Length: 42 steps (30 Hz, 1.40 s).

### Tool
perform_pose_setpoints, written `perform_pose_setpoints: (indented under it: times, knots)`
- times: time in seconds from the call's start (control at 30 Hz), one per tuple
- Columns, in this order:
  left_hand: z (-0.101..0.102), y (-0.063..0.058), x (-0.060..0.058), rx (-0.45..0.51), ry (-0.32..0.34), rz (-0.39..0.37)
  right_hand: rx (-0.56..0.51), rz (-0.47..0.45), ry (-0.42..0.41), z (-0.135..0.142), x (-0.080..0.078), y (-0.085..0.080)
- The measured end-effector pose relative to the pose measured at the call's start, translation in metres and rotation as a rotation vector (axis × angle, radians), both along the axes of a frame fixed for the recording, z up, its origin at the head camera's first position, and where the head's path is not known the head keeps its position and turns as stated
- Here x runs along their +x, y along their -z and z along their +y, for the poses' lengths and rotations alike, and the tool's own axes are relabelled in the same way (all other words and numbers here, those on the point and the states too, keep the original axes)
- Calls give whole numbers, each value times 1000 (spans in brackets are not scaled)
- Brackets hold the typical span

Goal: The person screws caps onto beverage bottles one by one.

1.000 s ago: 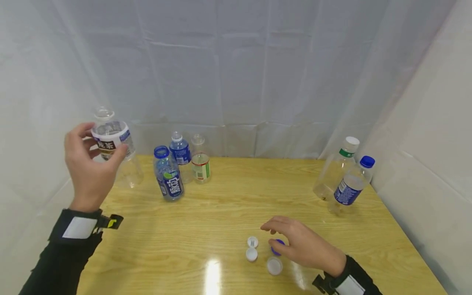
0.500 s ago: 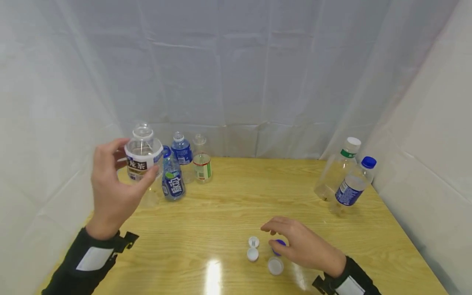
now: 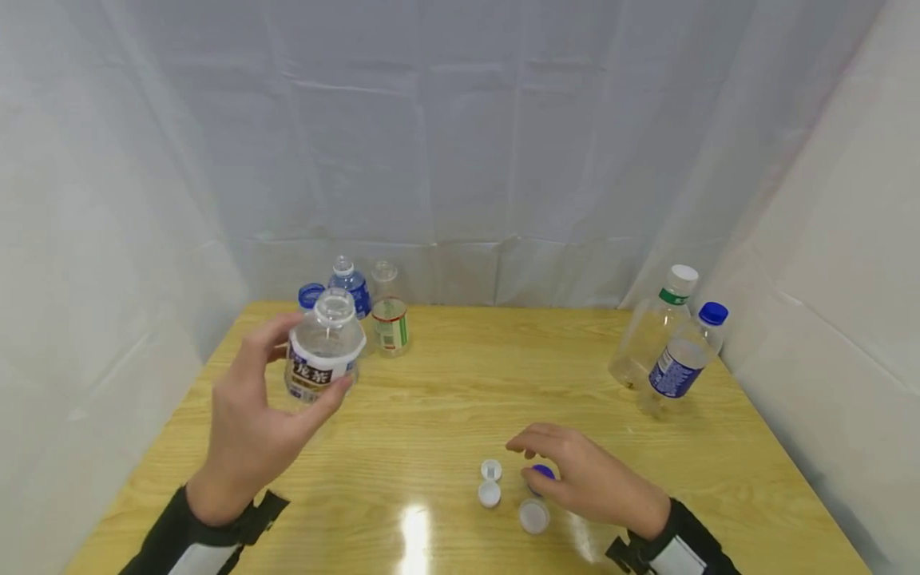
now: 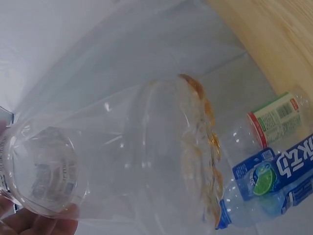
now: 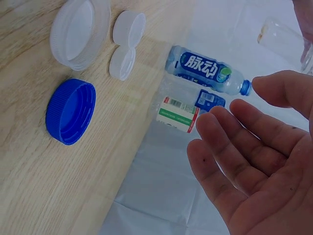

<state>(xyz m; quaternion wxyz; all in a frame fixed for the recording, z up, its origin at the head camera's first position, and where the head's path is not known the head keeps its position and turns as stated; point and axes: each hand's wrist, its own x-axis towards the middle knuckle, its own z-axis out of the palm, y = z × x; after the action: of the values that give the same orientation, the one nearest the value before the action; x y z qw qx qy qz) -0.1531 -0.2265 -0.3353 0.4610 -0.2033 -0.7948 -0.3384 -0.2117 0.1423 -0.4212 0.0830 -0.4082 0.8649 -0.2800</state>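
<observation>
My left hand (image 3: 262,411) grips a clear, uncapped plastic bottle (image 3: 323,355) round its white and purple label, off the table. The left wrist view looks along the clear bottle body (image 4: 122,152) toward its ridged base. My right hand (image 3: 585,479) hovers over the table with fingers loosely bent and nothing in them. Below its thumb lies a blue cap (image 5: 71,111), partly hidden in the head view. Beside it are a wide translucent cap (image 3: 534,517) and two small white caps (image 3: 490,483) touching each other.
Behind the held bottle stand a blue-rimmed bottle (image 3: 311,295), a blue-labelled bottle (image 3: 350,287) and a clear bottle (image 3: 390,319) with a red-green label. At right are a white-capped bottle (image 3: 654,327) and a blue-capped bottle (image 3: 679,363). White sheeting (image 3: 467,160) borders the table.
My left hand has brought the clear bottle rightward and down, from the far left to in front of the blue-rimmed bottle. The right hand has stayed almost still.
</observation>
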Motion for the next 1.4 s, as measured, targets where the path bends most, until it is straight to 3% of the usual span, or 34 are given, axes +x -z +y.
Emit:
perform_pose_setpoints:
  times: [0.2, 0.37, 0.73, 1.23, 1.4]
  knots:
    - [19, 12, 8, -57, 20, -15, -7, 11, -7, -2, -1, 4]
    - [33, 25, 13, -105, 46, -81, -6, 22, -19, -4, 0, 7]
    - [43, 47, 14, -182, 92, -202, 18, 3, -27, -8, -3, 11]
    - [46, 55, 13, -251, 47, -281, 85, 119, -58, -18, -10, 20]
    - [47, 54, 15, -249, 33, -274, 136, 106, -85, -21, -14, 27]
